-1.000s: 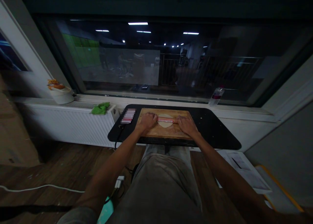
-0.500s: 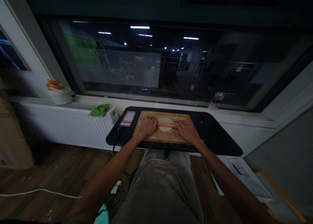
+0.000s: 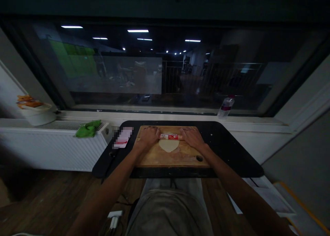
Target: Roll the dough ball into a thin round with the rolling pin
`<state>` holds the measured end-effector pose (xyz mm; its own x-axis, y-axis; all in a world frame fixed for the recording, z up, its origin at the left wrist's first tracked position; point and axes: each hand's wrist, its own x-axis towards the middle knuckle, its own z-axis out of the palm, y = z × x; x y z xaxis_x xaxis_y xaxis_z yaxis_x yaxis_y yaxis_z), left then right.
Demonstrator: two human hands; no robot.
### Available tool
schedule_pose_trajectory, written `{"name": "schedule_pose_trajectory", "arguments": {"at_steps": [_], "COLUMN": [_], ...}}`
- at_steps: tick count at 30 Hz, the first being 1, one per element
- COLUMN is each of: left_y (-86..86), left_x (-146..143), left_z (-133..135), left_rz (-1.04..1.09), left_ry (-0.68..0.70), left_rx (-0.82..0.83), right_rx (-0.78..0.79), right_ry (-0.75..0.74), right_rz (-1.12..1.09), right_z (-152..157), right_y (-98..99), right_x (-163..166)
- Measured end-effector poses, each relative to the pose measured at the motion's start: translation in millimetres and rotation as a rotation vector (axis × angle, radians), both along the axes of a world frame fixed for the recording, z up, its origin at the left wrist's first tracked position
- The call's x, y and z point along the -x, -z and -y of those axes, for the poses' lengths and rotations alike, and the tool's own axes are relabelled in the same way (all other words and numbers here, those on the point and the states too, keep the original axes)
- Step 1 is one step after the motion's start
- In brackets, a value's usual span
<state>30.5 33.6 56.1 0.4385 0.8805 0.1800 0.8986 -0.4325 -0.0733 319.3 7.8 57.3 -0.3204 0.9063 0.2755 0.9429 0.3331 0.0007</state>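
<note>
A rolling pin [image 3: 169, 137] with a red and white label lies across the far part of a flat, pale piece of dough [image 3: 168, 145]. My left hand [image 3: 152, 134] is closed over the pin's left end, and my right hand [image 3: 189, 135] covers its right end the same way. The pin's ends are hidden under my fingers. Beneath the dough is a wooden cutting board [image 3: 177, 159] with a round hole near its front right corner. The dough's rounded near edge shows in front of the pin.
The board rests on a black table [image 3: 229, 152] below a window. A pixelated phone-like item [image 3: 123, 138] is left of the board. A green cloth [image 3: 88, 128] and a white tub [image 3: 38, 114] sit on the radiator. A plastic bottle [image 3: 226, 106] stands on the sill.
Both hands have pushed the rolling pin away from me, toward the dough's far edge. The pin has turned so its label shows. My view has shifted slightly.
</note>
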Motion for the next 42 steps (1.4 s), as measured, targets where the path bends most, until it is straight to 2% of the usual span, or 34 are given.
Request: {"name": "schedule_pose_trajectory", "arguments": {"at_steps": [3,11,16,20,36,42], "left_y": [3.1,19.4,22.8,22.7,13.5,6.2], "left_x": [3,12,11,11,11,10], "left_z": [-3,9,12,12,11,14], "left_rz": [-0.016,0.012,0.022,0.017,-0.007,0.034], "left_ry": [0.054,0.119,0.068,0.081,0.082,0.043], "left_rx": [0.009,0.015,0.027,0.018,0.031,0.038], "right_rx": [0.011,0.082,0.088,0.117,0.133,0.098], "right_ry": [-0.006,-0.072,-0.148,-0.182,-0.105,-0.061], "right_rz": [-0.047,-0.072,-0.101,-0.121,-0.108,-0.094], "right_z": [-4,-4,-2,-2,-10,-8], "right_y": [0.3,0.9,6.7,7.7,5.1,4.1], "right_x": [-2,-4,-8,-11,-4,0]}}
